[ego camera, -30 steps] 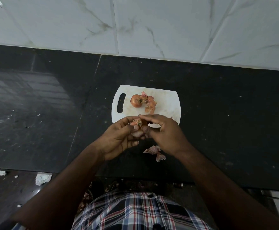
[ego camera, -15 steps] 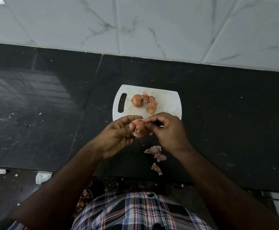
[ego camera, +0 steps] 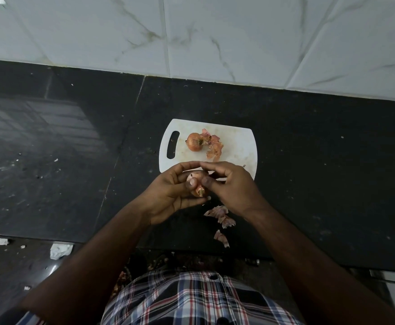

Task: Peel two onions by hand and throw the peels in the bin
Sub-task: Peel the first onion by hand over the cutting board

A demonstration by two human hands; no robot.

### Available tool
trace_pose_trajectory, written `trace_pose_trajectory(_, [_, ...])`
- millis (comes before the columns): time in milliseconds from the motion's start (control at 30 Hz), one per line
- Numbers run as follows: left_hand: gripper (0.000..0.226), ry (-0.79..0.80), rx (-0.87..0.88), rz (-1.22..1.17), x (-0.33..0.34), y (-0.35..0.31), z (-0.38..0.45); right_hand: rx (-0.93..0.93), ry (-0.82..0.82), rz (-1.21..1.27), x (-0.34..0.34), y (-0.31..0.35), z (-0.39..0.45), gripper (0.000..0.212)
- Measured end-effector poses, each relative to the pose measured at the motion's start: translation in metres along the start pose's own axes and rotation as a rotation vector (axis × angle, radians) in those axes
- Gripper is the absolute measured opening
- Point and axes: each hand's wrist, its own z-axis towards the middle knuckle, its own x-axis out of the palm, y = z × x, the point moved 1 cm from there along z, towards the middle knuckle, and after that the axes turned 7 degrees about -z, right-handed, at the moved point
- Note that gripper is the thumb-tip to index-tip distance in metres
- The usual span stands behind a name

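Observation:
My left hand (ego camera: 170,192) grips a small onion (ego camera: 197,184) over the near edge of the white cutting board (ego camera: 236,148), fingers curled round it. My right hand (ego camera: 232,186) meets it from the right, thumb and fingers pinching at the onion's skin. A second onion (ego camera: 194,141) lies on the board beside a heap of pink peels (ego camera: 214,147). More loose peels (ego camera: 220,214) lie on the black counter below my hands, with one further piece of peel (ego camera: 221,238) nearer the counter's edge.
The black stone counter (ego camera: 74,148) runs left and right, backed by a white marble-tiled wall (ego camera: 215,31). Below its front edge lie scraps of white paper (ego camera: 60,249) on the floor. A metal handle (ego camera: 393,277) shows at the lower right.
The onion has been turned in my hands, its root end now facing down toward me. One more piece of peel has dropped onto the counter near the edge since a second ago.

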Motion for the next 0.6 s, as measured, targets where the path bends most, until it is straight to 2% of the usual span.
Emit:
trace_pose_trajectory(67, [0.059, -0.044, 0.005, 0.021, 0.002, -0.001, 0.0, 0.005, -0.036, 0.024, 0.002, -0.003, 0.003, 0.025])
trace_pose_trajectory(200, [0.057, -0.095, -0.012, 0.052, 0.003, 0.001, -0.001, 0.081, -0.098, 0.055, 0.002, -0.01, 0.01, 0.01])
trace_pose_trajectory(433, [0.048, -0.089, 0.011, 0.056, 0.002, -0.001, -0.002, 0.173, -0.142, -0.143, 0.004, -0.025, 0.015, 0.01])
trace_pose_trajectory(600, [0.036, -0.108, -0.005, 0.035, -0.003, 0.0, -0.002, 0.19, -0.097, -0.223, -0.002, -0.032, 0.008, 0.009])
